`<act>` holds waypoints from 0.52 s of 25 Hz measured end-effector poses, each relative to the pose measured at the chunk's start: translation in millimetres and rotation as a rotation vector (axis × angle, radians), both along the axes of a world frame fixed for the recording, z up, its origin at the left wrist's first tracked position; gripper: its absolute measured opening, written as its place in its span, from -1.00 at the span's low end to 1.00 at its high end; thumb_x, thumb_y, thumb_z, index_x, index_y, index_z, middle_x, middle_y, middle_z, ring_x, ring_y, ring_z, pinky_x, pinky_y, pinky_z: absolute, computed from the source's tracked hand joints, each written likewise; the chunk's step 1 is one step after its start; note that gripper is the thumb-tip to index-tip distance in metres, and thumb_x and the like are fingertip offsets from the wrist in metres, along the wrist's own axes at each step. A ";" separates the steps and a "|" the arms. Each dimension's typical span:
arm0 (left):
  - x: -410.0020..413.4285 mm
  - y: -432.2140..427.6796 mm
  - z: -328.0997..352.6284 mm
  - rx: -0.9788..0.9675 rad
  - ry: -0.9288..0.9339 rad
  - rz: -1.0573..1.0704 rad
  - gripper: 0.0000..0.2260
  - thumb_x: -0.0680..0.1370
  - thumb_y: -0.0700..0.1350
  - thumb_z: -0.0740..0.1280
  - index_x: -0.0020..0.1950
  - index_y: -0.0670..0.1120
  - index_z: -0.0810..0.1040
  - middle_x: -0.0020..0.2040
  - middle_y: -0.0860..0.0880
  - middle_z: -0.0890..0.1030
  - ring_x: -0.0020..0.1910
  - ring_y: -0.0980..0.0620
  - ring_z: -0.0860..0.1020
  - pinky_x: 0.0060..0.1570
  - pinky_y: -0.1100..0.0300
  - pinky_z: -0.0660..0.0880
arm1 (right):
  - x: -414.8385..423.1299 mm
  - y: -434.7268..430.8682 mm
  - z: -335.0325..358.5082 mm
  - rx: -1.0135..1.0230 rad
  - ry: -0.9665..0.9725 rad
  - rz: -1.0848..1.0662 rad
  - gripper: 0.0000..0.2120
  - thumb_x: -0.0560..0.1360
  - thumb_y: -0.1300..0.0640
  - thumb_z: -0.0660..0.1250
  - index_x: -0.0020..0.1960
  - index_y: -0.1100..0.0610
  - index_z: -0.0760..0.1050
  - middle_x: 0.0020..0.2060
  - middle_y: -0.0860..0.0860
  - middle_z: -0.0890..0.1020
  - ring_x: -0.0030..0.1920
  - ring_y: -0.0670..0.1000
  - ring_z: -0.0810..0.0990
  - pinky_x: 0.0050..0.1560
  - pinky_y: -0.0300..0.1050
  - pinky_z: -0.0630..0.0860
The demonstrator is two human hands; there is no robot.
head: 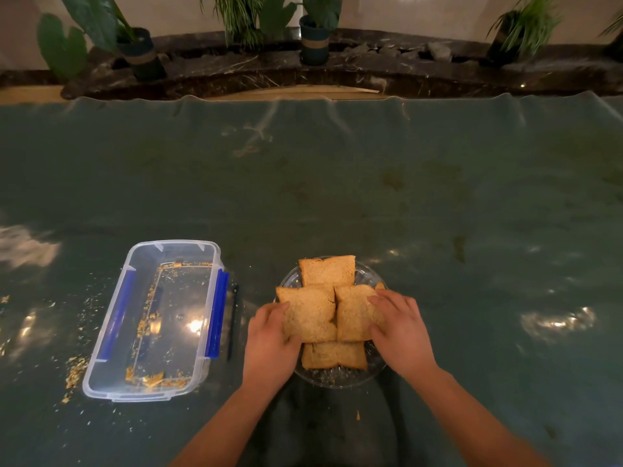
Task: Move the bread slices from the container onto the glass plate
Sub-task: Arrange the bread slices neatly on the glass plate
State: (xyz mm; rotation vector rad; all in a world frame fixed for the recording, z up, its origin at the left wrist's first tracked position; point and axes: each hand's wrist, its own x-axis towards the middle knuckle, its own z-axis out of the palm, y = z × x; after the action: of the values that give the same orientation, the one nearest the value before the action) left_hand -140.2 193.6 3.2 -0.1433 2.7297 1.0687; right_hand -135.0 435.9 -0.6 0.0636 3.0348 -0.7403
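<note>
Several brown bread slices lie overlapping on the round glass plate point(337, 379) in front of me. One slice point(327, 269) is at the far side and one slice point(333, 355) at the near side. My left hand point(269, 345) grips the left slice point(308, 315) at its left edge. My right hand point(401, 332) rests with fingers spread on the right slice point(354, 311). The clear plastic container point(151, 318) with blue clips stands to the left and holds only crumbs.
A dark green cloth point(337, 183) covers the table. Crumbs are scattered left of the container. A thin dark pen-like stick point(232, 321) lies between container and plate. Potted plants point(313, 32) stand on a dark marble ledge beyond the table.
</note>
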 end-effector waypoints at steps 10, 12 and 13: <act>38.7 8.0 10.3 -0.122 0.071 -0.127 -0.78 0.48 -0.13 0.32 0.11 0.00 0.56 -0.07 0.06 0.54 -0.07 0.13 0.45 -0.08 0.25 0.41 | 51.0 -15.1 2.7 -0.101 -0.062 -0.028 -0.85 0.38 0.22 0.41 -0.15 -0.03 0.58 -0.36 -0.19 0.56 -0.17 -0.07 0.52 -0.33 -0.12 0.53; 44.8 13.8 9.5 -0.144 0.036 -0.178 -0.77 0.46 -0.13 0.28 0.10 0.02 0.54 -0.12 0.08 0.54 -0.09 0.12 0.44 -0.09 0.24 0.43 | 55.5 -18.2 -0.6 -0.085 -0.100 -0.026 -0.88 0.38 0.20 0.40 -0.17 -0.01 0.58 -0.31 -0.16 0.60 -0.12 -0.06 0.53 -0.30 -0.12 0.54; 46.8 16.6 9.0 -0.144 0.025 -0.193 -0.76 0.45 -0.14 0.27 0.10 0.03 0.54 -0.13 0.09 0.53 -0.09 0.11 0.44 -0.09 0.25 0.42 | 55.9 -19.9 -0.7 -0.088 -0.106 -0.034 -0.90 0.38 0.19 0.39 -0.17 0.00 0.58 -0.30 -0.15 0.60 -0.11 -0.06 0.53 -0.29 -0.12 0.55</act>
State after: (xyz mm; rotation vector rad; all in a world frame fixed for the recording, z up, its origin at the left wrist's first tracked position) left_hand -93.5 210.2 12.3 0.1112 2.7736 0.8287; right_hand -79.1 416.0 -1.3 0.1483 2.9045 -0.8429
